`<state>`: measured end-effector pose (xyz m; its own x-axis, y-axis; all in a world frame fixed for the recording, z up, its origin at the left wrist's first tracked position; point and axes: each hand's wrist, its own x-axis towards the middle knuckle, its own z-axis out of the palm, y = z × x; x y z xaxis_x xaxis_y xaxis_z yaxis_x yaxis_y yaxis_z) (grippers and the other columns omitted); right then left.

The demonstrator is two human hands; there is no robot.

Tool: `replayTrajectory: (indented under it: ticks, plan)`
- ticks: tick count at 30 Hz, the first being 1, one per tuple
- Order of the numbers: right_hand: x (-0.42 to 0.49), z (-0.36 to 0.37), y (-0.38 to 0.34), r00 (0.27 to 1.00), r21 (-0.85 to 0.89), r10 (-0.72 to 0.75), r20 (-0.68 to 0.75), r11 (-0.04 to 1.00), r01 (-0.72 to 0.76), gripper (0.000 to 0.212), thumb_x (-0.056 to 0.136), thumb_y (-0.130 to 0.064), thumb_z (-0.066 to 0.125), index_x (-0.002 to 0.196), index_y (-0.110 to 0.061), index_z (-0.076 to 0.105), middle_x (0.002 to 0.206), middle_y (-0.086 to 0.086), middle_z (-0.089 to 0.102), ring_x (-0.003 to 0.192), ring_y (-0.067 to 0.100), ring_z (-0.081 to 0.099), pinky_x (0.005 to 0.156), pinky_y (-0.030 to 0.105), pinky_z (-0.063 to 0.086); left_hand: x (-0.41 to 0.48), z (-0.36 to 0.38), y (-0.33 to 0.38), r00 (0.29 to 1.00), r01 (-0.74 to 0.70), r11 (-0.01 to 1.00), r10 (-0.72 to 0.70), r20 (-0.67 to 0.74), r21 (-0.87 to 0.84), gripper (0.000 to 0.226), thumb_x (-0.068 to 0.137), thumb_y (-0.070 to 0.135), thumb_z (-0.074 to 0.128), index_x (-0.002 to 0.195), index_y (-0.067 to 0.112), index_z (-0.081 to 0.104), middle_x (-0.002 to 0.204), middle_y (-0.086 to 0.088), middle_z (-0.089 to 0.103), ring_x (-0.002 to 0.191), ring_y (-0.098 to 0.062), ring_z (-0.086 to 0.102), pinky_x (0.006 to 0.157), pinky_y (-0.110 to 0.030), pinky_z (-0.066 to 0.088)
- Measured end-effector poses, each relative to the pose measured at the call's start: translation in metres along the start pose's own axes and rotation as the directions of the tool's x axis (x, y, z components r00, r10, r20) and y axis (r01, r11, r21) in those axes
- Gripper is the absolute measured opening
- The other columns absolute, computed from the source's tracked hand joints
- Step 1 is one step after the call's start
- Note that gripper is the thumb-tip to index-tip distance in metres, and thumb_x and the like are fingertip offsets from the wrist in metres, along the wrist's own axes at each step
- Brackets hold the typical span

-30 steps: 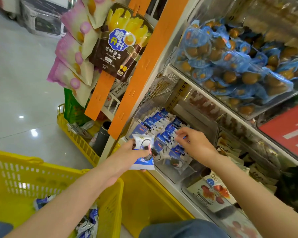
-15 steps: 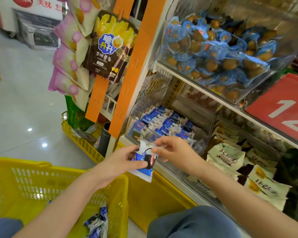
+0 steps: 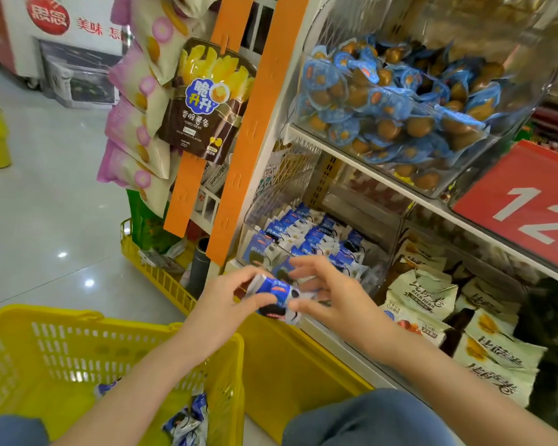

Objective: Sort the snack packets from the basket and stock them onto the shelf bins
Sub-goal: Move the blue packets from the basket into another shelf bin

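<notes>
Hands: two, both in the middle of the frame, low down, in front of the shelf.
Left hand [image 3: 226, 300]: its fingers and thumb curl round the left end of the snack packet and hold it.
Right hand [image 3: 332, 294]: it is at the right end of the same packet with its fingers spread. The thumb is at the packet's edge. It is too blurry to tell if this hand grips.
Snack packet [image 3: 276, 299]: one, blue and white. It lies sideways between the two hands, just below the front of the clear bin.
Clear bin [image 3: 261, 201]: one, just above the hands. It has many blue and white packets standing in rows, too many to count.
Yellow basket [image 3: 110, 320]: one, in the lower left, under the left arm.
Packets in the basket [image 3: 187, 423]: two little heaps show at the bottom. They are well apart from the hands.
Top bin [image 3: 384, 101]: one, upper right, full of small blue packs with brown round things inside.
Orange strips [image 3: 268, 91]: two, running down the side of the shelf.
Brown bag [image 3: 207, 101]: one, hanging on the left strip.
Pink bags [image 3: 132, 123]: about four, hanging left of the brown bag.
Red sign [image 3: 529, 204]: one, at the right edge.
</notes>
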<state>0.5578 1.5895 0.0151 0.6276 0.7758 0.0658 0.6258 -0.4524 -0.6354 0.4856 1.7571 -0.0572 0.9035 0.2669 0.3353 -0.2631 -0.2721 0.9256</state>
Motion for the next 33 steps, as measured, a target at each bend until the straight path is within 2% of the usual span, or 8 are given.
replayTrajectory:
  ticks: [7, 10, 14, 18, 21, 25, 30, 33]
  plan:
    - [0.001, -0.014, 0.002, 0.999, -0.157, -0.015, 0.039, 0.987, 0.021, 0.024, 0.083, -0.026, 0.068, 0.097, -0.041, 0.057, 0.092, -0.019, 0.062, 0.090, -0.010, 0.056, 0.076, 0.007, 0.045, 0.005, 0.008, -0.003, 0.990, -0.105, 0.980, 0.087, 0.109, 0.171, 0.018, 0.086, 0.030, 0.063, 0.100, 0.041, 0.058, 0.094, 0.022, 0.062, 0.094, 0.007, 0.056, 0.075, -0.013, 0.047]
    - [0.010, -0.054, 0.005, 0.993, -0.231, 0.020, -0.119, 0.972, -0.047, 0.022, 0.081, -0.030, 0.070, 0.095, -0.041, 0.057, 0.090, -0.022, 0.060, 0.088, -0.013, 0.055, 0.073, 0.004, 0.044, 0.027, 0.011, 0.001, 0.981, -0.191, 0.948, 0.173, 0.092, 0.255, 0.028, 0.088, 0.027, 0.059, 0.103, 0.048, 0.050, 0.099, 0.024, 0.056, 0.099, 0.008, 0.050, 0.080, -0.010, 0.040]
    - [0.027, -0.092, 0.022, 0.953, -0.218, 0.150, -0.262, 0.953, -0.210, 0.022, 0.080, -0.029, 0.071, 0.100, -0.027, 0.061, 0.092, -0.012, 0.062, 0.084, -0.003, 0.058, 0.068, 0.005, 0.045, 0.066, 0.025, 0.003, 0.976, -0.193, 0.934, 0.152, 0.156, 0.299, 0.027, 0.090, 0.033, 0.056, 0.114, 0.046, 0.052, 0.111, 0.033, 0.049, 0.107, 0.013, 0.044, 0.092, -0.014, 0.036]
    - [0.043, -0.082, 0.042, 0.930, -0.343, 0.335, -0.149, 0.865, -0.367, 0.023, 0.085, -0.028, 0.067, 0.106, -0.024, 0.059, 0.098, -0.008, 0.057, 0.089, 0.007, 0.055, 0.072, 0.017, 0.042, 0.094, 0.043, -0.010, 0.968, -0.227, 0.845, 0.140, 0.211, 0.484, 0.031, 0.090, 0.041, 0.052, 0.118, 0.030, 0.057, 0.121, 0.016, 0.055, 0.116, -0.004, 0.045, 0.099, -0.025, 0.033]
    - [0.047, -0.068, 0.052, 0.927, -0.430, 0.373, -0.043, 0.830, -0.354, 0.026, 0.086, -0.027, 0.065, 0.110, -0.020, 0.058, 0.099, -0.006, 0.058, 0.082, 0.006, 0.052, 0.062, 0.014, 0.039, 0.098, 0.046, -0.025, 0.962, -0.260, 0.788, 0.166, 0.215, 0.558, 0.032, 0.089, 0.049, 0.048, 0.100, 0.025, 0.065, 0.102, 0.010, 0.064, 0.099, -0.008, 0.049, 0.096, -0.029, 0.035]
    - [0.050, -0.061, 0.057, 0.900, -0.522, 0.437, 0.018, 0.771, -0.364, 0.024, 0.087, -0.021, 0.065, 0.109, -0.016, 0.058, 0.108, 0.003, 0.060, 0.092, 0.017, 0.057, 0.082, 0.029, 0.049, 0.095, 0.045, -0.034, 0.953, -0.298, 0.781, 0.210, 0.218, 0.549, 0.059, 0.083, 0.063, 0.025, 0.092, 0.022, 0.066, 0.093, 0.010, 0.063, 0.092, -0.006, 0.043, 0.088, -0.023, 0.028]
    - [0.057, -0.071, 0.053, 0.900, -0.621, 0.426, -0.090, 0.683, -0.385, 0.016, 0.087, -0.017, 0.064, 0.102, -0.016, 0.060, 0.104, 0.003, 0.063, 0.090, 0.022, 0.060, 0.078, 0.031, 0.048, 0.097, 0.043, -0.038, 0.938, -0.336, 0.775, 0.223, 0.267, 0.535, 0.044, 0.091, 0.050, 0.034, 0.096, 0.021, 0.067, 0.095, 0.011, 0.064, 0.095, -0.008, 0.050, 0.096, -0.019, 0.024]
    - [0.058, -0.065, 0.053, 0.883, -0.647, 0.470, 0.012, 0.677, -0.351, 0.022, 0.087, -0.018, 0.063, 0.109, -0.017, 0.062, 0.107, 0.002, 0.064, 0.093, 0.019, 0.061, 0.081, 0.029, 0.050, 0.096, 0.043, -0.040, 0.934, -0.343, 0.782, 0.226, 0.276, 0.521, 0.035, 0.093, 0.044, 0.039, 0.099, 0.022, 0.066, 0.097, 0.012, 0.063, 0.098, -0.007, 0.049, 0.098, -0.021, 0.024]
